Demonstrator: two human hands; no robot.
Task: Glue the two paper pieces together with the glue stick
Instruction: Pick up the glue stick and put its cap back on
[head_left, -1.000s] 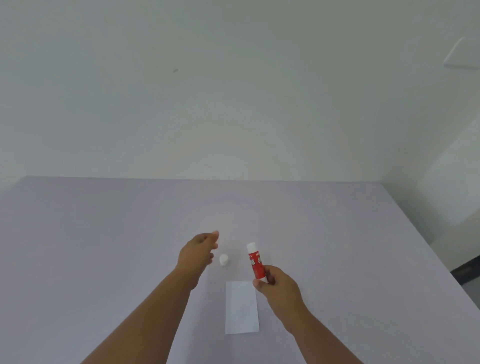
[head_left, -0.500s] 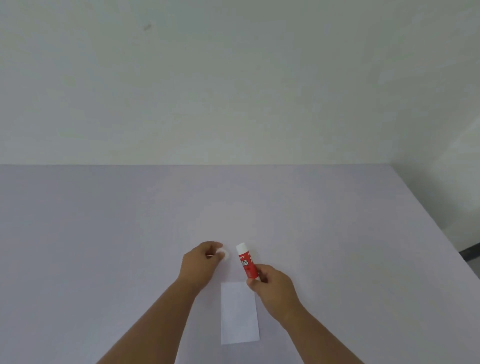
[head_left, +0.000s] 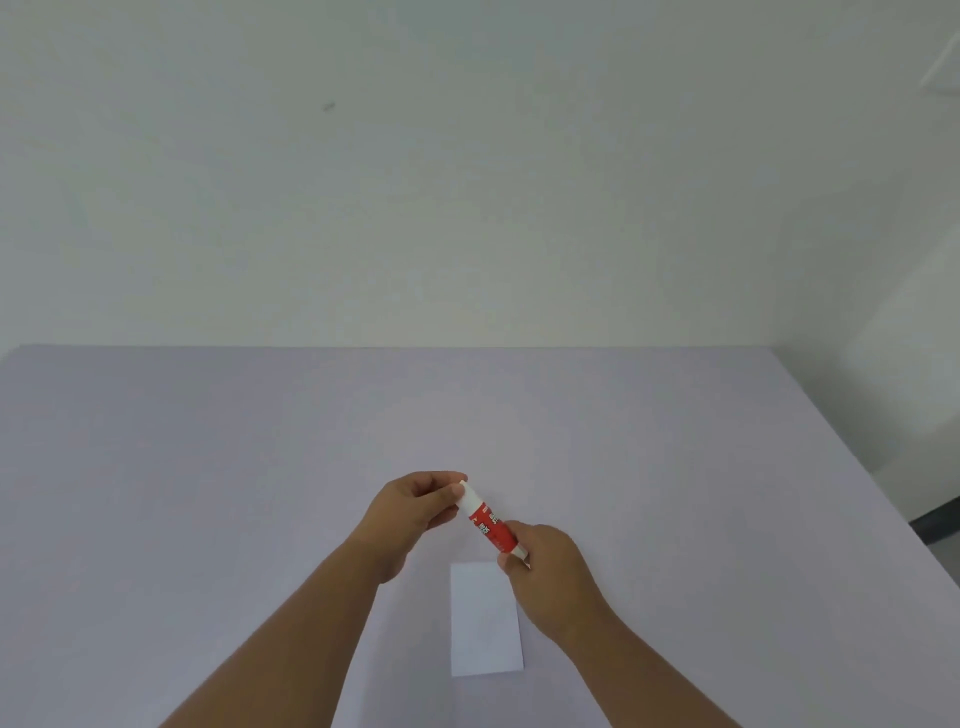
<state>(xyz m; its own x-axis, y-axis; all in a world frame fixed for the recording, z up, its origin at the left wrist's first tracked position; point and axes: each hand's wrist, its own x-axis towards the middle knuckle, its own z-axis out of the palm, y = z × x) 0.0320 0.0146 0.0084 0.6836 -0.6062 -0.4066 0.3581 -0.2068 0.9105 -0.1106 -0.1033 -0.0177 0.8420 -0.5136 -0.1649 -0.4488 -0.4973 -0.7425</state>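
the right hand (head_left: 550, 566) grips the base of the red glue stick (head_left: 491, 527), tilted above the tabletop (head_left: 208, 467). the left hand (head_left: 415, 506) pinches its white cap end. the white paper (head_left: 485, 623) lies flat just below.

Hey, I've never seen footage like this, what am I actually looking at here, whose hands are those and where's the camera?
There is no machine here. A person wears a wide-angle camera on the head, looking forward and down, so the two bare arms reaching in from the bottom edge are that person's own.

In front of them is a pale lilac table against a plain wall. On it, near the person, lies a white paper; it looks like one rectangle, and I cannot tell whether a second piece lies on or under it.

The right hand grips the lower end of a red glue stick, tilted up and to the left. The left hand pinches its white top end, the cap. Whether the cap is going on or coming off, this picture alone does not show.
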